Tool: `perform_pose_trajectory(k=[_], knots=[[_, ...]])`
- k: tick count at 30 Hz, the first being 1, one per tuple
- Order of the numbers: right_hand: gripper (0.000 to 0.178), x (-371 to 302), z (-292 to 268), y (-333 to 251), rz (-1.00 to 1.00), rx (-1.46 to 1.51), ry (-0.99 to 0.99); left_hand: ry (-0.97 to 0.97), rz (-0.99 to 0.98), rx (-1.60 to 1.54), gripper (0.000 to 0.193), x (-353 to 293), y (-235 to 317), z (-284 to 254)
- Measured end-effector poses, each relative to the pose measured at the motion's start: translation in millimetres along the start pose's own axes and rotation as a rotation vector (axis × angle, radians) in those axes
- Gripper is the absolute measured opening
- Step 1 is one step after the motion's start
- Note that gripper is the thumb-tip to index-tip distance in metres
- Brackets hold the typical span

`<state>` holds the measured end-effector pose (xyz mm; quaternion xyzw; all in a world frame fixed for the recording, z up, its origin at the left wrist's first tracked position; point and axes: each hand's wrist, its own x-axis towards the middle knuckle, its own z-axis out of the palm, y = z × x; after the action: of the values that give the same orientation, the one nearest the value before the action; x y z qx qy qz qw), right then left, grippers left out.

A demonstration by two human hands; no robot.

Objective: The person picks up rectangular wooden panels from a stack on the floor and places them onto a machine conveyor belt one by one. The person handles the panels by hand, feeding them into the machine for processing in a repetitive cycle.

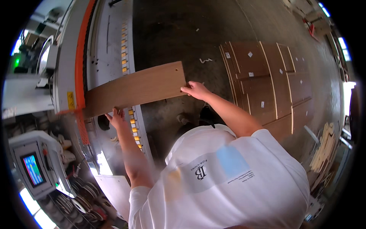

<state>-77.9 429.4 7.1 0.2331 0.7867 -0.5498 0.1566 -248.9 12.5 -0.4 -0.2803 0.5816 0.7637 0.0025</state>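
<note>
A long brown wood-grain board (141,86) lies slantwise across the bed of a machine, its left end at the orange guard strip (80,57). The right end sticks out past the bed's edge and has a small hole near its far corner. My right hand (196,91) grips the near right corner, thumb on top and fingers hidden beneath. My left hand (117,118) touches the board's near long edge with its fingers apart, close to the machine.
Yellow rollers (134,129) line the bed's edge. A control panel with a lit screen (32,170) stands at the left, above rolls of edge banding (82,202). Stacked brown panels (267,80) with small labels lie to the right. Wood strips (324,147) are piled farther right.
</note>
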Motion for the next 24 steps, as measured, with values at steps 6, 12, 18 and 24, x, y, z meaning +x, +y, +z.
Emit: perform_pose_trajectory(k=[6,12,18,24], knots=[[0.04,-35.3,-14.7,84.6,0.001,0.276,-0.054,-0.06,-0.008,0.274,0.055,-3.9,23.0,19.9],[0.033,-106.9,-44.2,273.0,0.312,-0.016,0.115,-0.342,0.055,0.407,0.024,-93.9,-27.2,86.7],[0.043,-169.2,-84.7,346.5,0.645,-0.162,0.153,-0.533,-0.182,0.81,0.029,-177.8,-116.9,150.4],[0.038,-155.1,-131.4,337.2,0.632,0.264,0.347,-1.007,-0.289,1.259,0.026,-213.8,-185.3,216.5]])
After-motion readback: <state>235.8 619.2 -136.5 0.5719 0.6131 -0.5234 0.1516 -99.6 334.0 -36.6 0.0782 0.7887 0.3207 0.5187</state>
